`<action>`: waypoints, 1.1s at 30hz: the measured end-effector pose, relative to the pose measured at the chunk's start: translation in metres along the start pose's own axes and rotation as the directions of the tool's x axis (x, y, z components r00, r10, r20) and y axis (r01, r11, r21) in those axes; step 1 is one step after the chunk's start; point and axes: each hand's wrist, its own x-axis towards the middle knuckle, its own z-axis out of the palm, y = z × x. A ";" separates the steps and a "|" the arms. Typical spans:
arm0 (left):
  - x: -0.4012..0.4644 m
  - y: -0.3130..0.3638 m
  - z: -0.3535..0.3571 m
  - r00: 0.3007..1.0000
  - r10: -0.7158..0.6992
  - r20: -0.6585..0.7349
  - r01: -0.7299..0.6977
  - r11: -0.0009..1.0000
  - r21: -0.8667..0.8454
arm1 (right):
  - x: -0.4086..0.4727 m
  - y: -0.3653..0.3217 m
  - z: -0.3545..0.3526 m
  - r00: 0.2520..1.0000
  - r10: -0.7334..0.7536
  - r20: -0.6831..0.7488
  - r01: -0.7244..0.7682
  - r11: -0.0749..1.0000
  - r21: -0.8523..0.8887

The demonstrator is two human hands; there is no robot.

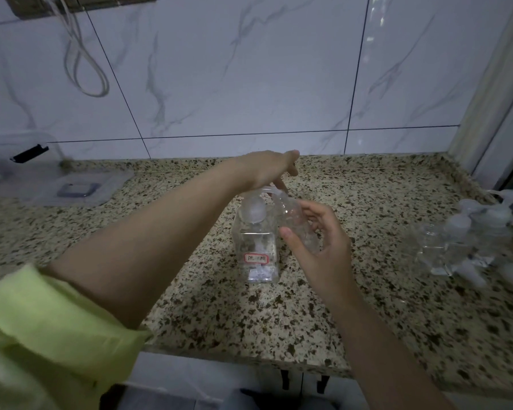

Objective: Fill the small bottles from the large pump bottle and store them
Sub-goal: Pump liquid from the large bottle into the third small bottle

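Note:
The large clear pump bottle [256, 250] with a red-edged label stands on the speckled counter [367, 306] at the middle. My left hand [267, 170] lies over its pump head, fingers pointing down onto the nozzle. My right hand [317, 247] grips a small clear bottle [293, 223], tilted with its mouth up against the pump spout. Several more small clear bottles [462, 244] with white pump caps stand and lie in a group at the right of the counter.
A clear plastic box [27, 164] stands at the back left, its flat lid [74, 187] lying beside it. A tiled wall [249, 69] rises behind the counter; a white cord [83, 60] hangs at upper left. The counter's front edge [249, 359] is near me.

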 end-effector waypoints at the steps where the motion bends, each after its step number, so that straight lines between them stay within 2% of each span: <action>1: -0.001 0.000 0.000 1.000 0.000 0.002 0.000 1.000 -0.007 | 0.000 0.000 0.000 1.000 -0.002 0.001 0.002 1.000 -0.001; 9: 0.002 -0.003 0.001 0.999 -0.036 -0.011 0.036 0.999 -0.030 | -0.001 0.000 0.001 0.999 0.035 0.009 -0.034 0.999 -0.024; 13: 0.002 -0.003 0.002 0.999 0.002 -0.042 -0.003 1.000 -0.018 | 0.000 -0.001 0.000 0.999 0.050 -0.002 -0.050 0.999 -0.014; 23: 0.004 -0.003 0.003 0.999 -0.037 -0.011 0.037 0.999 -0.001 | 0.000 -0.005 0.001 0.997 0.075 -0.007 -0.075 0.997 -0.016; 27: 0.003 -0.004 0.003 0.998 0.000 -0.057 -0.001 1.000 -0.014 | 0.000 -0.004 0.000 0.997 0.073 0.003 -0.073 0.997 -0.018; 33: 0.004 -0.001 0.002 1.000 -0.019 -0.023 0.018 1.000 -0.017 | 0.000 -0.004 0.001 0.997 0.073 0.007 -0.073 0.997 -0.010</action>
